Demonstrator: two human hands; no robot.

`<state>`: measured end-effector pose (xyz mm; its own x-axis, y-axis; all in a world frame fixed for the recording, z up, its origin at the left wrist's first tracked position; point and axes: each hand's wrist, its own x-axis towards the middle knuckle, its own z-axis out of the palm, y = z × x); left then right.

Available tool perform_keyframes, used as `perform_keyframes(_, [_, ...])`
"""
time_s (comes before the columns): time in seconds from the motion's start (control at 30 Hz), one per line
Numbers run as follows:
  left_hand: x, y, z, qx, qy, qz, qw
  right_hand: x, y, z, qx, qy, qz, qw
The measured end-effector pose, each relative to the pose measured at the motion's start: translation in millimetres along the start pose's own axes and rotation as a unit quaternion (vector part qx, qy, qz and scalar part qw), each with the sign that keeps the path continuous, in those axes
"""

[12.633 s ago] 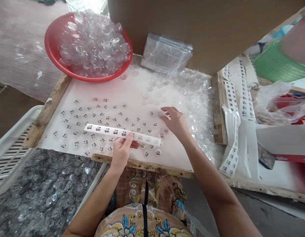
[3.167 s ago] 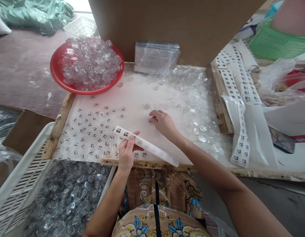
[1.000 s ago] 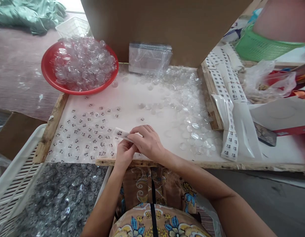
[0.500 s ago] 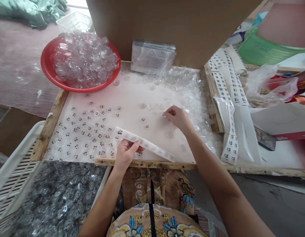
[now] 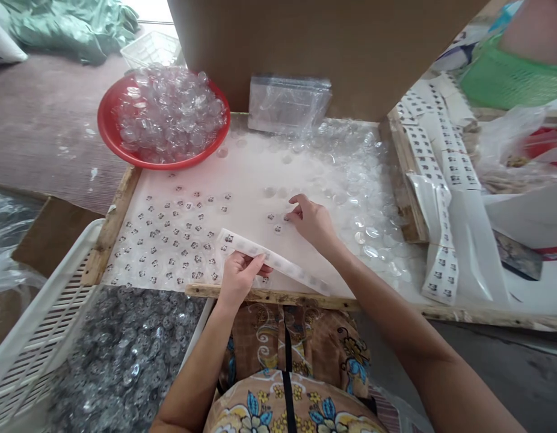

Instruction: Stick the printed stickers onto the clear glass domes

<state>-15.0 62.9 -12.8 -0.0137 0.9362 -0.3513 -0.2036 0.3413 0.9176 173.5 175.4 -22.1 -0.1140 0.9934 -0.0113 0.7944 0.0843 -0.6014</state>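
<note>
My left hand point(image 5: 245, 273) pinches a white strip of panda stickers point(image 5: 278, 261) between thumb and fingers, held slantwise above the front of the table. One dark panda print shows at its upper left end; the others are faint through the backing. My right hand point(image 5: 312, 225) is bent, with its fingertips at a small panda sticker point(image 5: 286, 218), apparently on a clear disc whose edge is hard to see. Two more stickered discs point(image 5: 277, 228) lie just left of these fingertips. Several clear discs with panda stickers point(image 5: 172, 240) cover the table's left side.
Plain clear discs point(image 5: 371, 231) lie at the right. A red basin point(image 5: 107, 141) heaped with clear pieces stands back left, beside a clear plastic-wrapped pack point(image 5: 287, 105). Sticker strips point(image 5: 441, 264) lie beyond a wooden rail point(image 5: 402, 180). A white crate point(image 5: 48, 319) holds many discs below.
My right hand has moved left and slightly nearer, with the sticker at its fingertips now beside the two others. My left hand still holds the strip. The whole view has shifted a little.
</note>
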Motion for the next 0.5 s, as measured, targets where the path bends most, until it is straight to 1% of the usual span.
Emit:
perform_keyframes(0.07, [0, 0, 0.1, -0.002, 0.001, -0.001, 1.0, -7, -20, 2, 0.003, 0.011, -0.035, 0.999])
perform_keyframes(0.13, [1, -1, 0.1, -0.001, 0.001, -0.005, 1.0, -16, -45, 4, 0.047, 0.015, -0.087, 0.995])
perform_keyframes(0.2, [2, -2, -0.5, 0.006, -0.005, -0.004, 1.0, -24, -73, 8, 0.128, -0.023, -0.141, 0.982])
perform_keyframes(0.23, [3, -3, -1.3, 0.013, -0.005, 0.003, 1.0, -27, -86, 11, 0.15, -0.047, -0.165, 0.974])
perform_keyframes(0.3, [5, -6, -3.6, 0.027, 0.007, 0.032, 0.999, -31, -105, 19, 0.137, -0.072, -0.197, 0.968])
perform_keyframes(0.37, [8, -10, -6.5, 0.04, 0.027, 0.068, 0.997, -33, -114, 28, 0.074, -0.062, -0.216, 0.972])
perform_keyframes(0.43, [10, -13, -8.5, 0.053, 0.035, 0.089, 0.994, -36, -114, 35, 0.008, -0.033, -0.237, 0.971])
perform_keyframes(0.5, [10, -14, -9.2, 0.065, 0.029, 0.093, 0.993, -41, -110, 39, -0.025, -0.002, -0.267, 0.964])
